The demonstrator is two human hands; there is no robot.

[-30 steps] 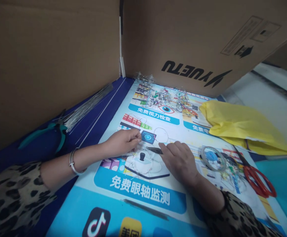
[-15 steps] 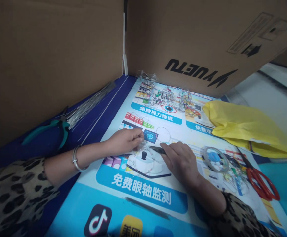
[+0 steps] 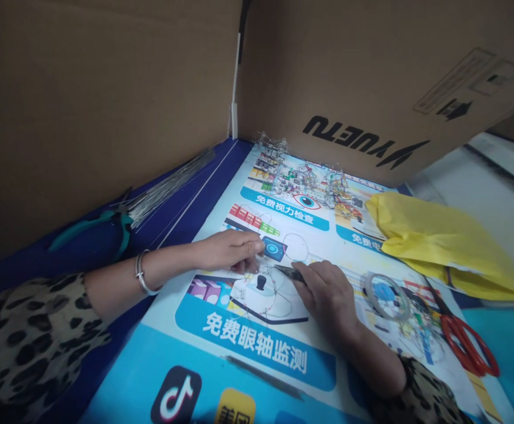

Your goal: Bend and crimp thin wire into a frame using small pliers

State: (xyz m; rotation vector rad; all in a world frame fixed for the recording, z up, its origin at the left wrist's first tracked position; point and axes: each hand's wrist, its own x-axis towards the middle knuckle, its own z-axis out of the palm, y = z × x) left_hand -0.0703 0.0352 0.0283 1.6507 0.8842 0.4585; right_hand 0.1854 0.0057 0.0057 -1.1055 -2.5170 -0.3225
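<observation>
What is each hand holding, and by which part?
Right hand: a dark pointed tool, gripped behind its bare tip. Left hand: apparently thin wire; exact spot unclear.

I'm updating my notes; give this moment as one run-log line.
left hand: closed, anything held too small to tell | right hand: gripping dark pointed tool | right: red-handled scissors | left: teal-handled pliers

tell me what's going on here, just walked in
A person's right hand holds a dark tool over a poster, its tip pointing toward the left hand. The left is drawn into a pinch; anything in it is too fine to make out. Pliers and wires lie off to the left, scissors and a bag to the right.
</observation>
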